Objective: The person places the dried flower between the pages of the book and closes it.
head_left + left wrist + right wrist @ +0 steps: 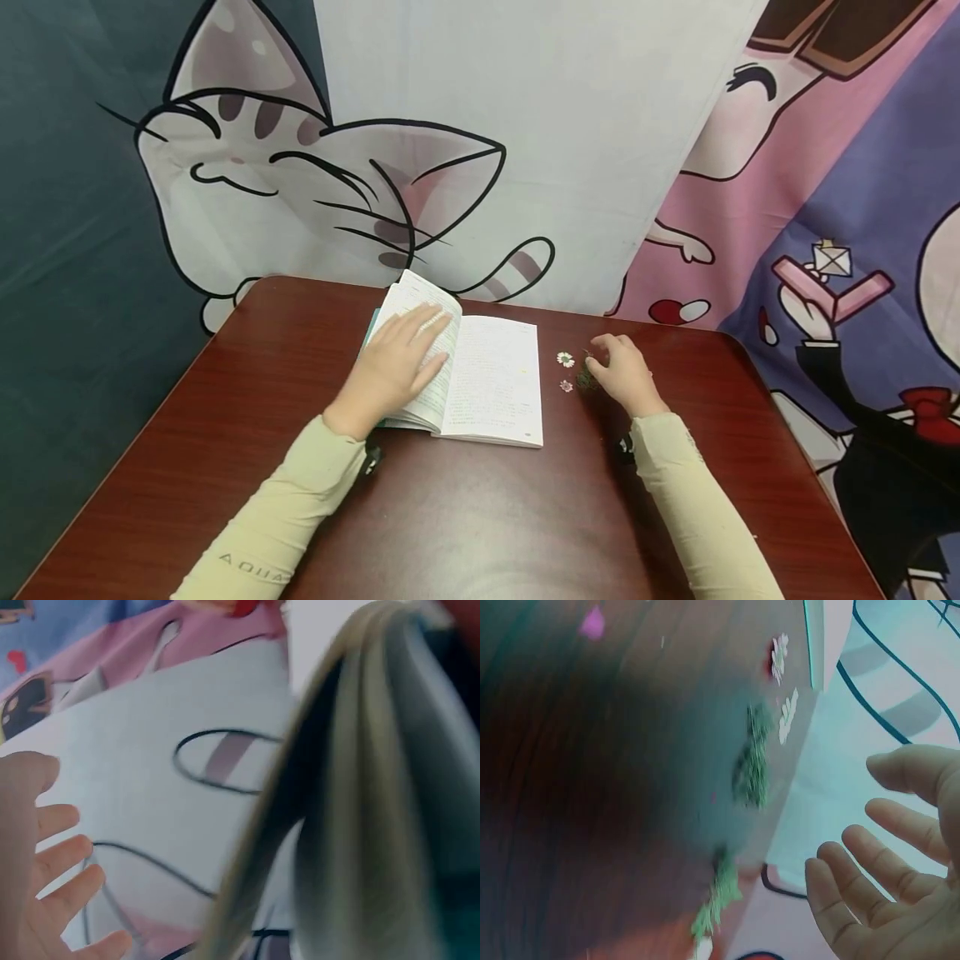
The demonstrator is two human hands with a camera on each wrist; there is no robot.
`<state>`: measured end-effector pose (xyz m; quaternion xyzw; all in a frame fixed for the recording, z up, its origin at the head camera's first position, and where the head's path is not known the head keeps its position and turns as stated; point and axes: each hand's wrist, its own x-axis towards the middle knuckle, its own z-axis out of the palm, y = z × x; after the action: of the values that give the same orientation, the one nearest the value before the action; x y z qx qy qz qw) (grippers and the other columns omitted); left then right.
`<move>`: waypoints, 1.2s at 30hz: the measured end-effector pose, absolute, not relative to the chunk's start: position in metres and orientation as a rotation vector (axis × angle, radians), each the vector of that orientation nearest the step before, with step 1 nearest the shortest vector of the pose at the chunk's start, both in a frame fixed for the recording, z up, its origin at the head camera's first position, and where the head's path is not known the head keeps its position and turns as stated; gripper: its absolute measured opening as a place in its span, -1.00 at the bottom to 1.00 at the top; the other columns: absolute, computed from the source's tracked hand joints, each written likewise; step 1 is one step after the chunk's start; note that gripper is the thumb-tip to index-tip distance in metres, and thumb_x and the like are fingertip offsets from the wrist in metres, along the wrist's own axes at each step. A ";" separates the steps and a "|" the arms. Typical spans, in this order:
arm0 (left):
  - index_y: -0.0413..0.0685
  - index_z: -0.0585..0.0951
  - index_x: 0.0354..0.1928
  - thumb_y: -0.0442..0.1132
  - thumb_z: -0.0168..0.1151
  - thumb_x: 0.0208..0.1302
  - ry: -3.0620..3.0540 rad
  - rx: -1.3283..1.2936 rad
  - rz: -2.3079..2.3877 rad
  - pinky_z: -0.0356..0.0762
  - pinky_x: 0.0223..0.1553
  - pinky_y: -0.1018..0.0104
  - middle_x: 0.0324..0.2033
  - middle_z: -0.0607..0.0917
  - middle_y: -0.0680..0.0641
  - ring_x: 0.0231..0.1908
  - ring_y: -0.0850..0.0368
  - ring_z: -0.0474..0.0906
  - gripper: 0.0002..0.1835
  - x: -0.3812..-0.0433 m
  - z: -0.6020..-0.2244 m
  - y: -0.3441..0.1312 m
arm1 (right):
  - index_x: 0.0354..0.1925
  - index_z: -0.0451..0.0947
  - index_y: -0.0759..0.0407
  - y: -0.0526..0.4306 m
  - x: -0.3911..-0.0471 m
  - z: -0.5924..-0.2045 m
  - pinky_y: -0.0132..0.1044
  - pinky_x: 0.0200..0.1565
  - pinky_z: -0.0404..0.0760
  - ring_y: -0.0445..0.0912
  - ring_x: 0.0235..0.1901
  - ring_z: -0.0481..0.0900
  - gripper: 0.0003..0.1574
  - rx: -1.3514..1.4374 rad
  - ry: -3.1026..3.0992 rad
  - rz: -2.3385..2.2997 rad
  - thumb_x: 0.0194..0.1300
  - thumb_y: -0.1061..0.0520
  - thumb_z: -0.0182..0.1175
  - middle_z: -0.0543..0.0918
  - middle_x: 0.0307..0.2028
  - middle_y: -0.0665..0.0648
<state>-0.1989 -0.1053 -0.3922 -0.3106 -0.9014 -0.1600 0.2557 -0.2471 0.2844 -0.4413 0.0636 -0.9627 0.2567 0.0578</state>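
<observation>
An open book (493, 379) lies on the table, its left-hand pages raised in a loose stack. Over those pages is my left hand (397, 358), fingers extended and thumb apart; whether it touches the paper is hard to tell. The left wrist view shows the fanned, blurred pages (360, 795) beside the spread fingers. Right of the book, my right hand (624, 375) hovers, loosely bent and holding nothing, by a dark green sprig (584, 379). A white flower (566, 359) and a small pinkish flower (566, 386) lie between book and hand.
In the right wrist view, a second green sprig (718, 900) and a pink petal-like piece (593, 625) lie on the brown table (480, 517). A cloth with cartoon cats (585, 108) hangs behind the table's far edge.
</observation>
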 end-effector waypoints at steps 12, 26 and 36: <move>-0.11 0.40 0.45 0.06 0.22 0.45 -2.732 -0.817 -0.408 0.23 0.34 -0.33 0.40 0.45 -0.18 0.42 -0.14 0.32 -0.35 -0.196 -0.437 -0.092 | 0.02 0.60 0.41 0.265 -0.271 -0.455 0.12 0.06 0.57 0.21 -0.08 0.60 -0.62 0.155 -3.003 0.807 0.32 0.20 0.33 0.63 -0.07 0.40; -0.12 0.14 0.59 0.26 0.22 0.36 -3.163 -0.727 -0.523 -0.04 0.37 -0.48 0.59 0.05 -0.18 0.57 -0.23 -0.13 -0.04 -0.197 -0.451 -0.104 | -0.02 0.67 0.40 0.255 -0.288 -0.460 0.11 0.09 0.58 0.19 -0.04 0.65 -0.64 0.169 -3.109 0.681 0.31 0.17 0.36 0.72 -0.09 0.34; -0.10 0.09 0.60 0.27 0.27 0.31 -3.205 -0.703 -0.628 -0.09 0.37 -0.50 0.60 -0.01 -0.18 0.57 -0.24 -0.17 0.02 -0.202 -0.455 -0.105 | -0.15 0.66 0.42 0.253 -0.288 -0.456 0.05 -0.04 0.63 0.14 -0.19 0.67 -0.78 0.162 -3.100 0.813 0.28 0.28 0.35 0.72 -0.24 0.31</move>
<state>-0.2022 -0.1055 -0.4551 -0.2094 -0.9546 -0.1872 -0.0995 -0.2879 0.2532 -0.4561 0.0504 -0.9655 0.2533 -0.0338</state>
